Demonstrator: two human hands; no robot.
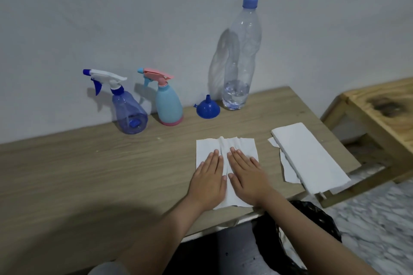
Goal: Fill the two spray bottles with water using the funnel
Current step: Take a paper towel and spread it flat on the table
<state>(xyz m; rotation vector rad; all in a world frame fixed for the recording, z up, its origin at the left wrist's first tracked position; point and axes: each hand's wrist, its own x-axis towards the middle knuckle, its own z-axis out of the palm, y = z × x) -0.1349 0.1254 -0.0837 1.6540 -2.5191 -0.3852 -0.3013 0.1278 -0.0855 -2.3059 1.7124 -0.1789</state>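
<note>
A clear blue spray bottle with a white and blue trigger head stands at the back of the wooden table. Beside it, to the right, stands a light blue spray bottle with a pink head and pink base. A small blue funnel lies mouth down further right. A tall clear water bottle with a blue cap stands against the wall, holding a little water at its bottom. My left hand and my right hand press flat, side by side, on a white paper towel near the table's front edge.
A folded stack of white paper towels lies at the table's right edge, over a torn sheet. A second wooden table stands to the right. A black bag sits on the floor below the table edge.
</note>
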